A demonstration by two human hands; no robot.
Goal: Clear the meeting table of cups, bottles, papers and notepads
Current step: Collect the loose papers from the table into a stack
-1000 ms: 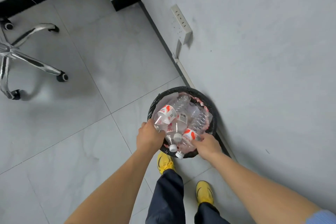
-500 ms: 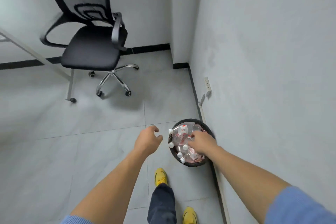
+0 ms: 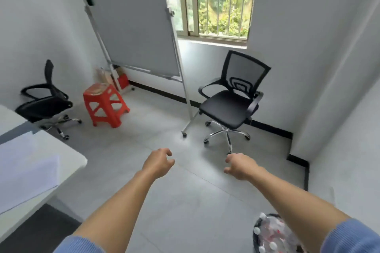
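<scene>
A: Bottles (image 3: 269,232) sit nearest, heaped in the black bin (image 3: 256,225) on the floor under the right forearm, white caps showing. They look like empty clear plastic, so I judge them light, springy and a bit slippery.

B: And the hands?

A: Both are out over the floor and carry nothing. The left hand (image 3: 157,163) has its fingers (image 3: 167,152) loosely curled and apart. The right hand (image 3: 240,166) is the same, half open, with nothing between thumb and fingers.

B: What is left on the table?

A: Papers (image 3: 24,170), I think. At the left, near the table (image 3: 79,160) corner, pale sheets lie flat along the top, reaching back toward its far edge. They are blurred, so I cannot tell how many there are, or whether a notepad lies among them. I see no cups on the part in view.

B: How would you take them?

A: Loose sheets are thin and limp and lie tight to the top. I would slide them to the table edge, pinch the overhang, and gather them into one stack before lifting. Held by one corner, they would likely droop and fan out.

B: Beyond that?

A: A red stool (image 3: 104,104), two black office chairs, a whiteboard (image 3: 131,24) and a barred window (image 3: 222,0).
</scene>
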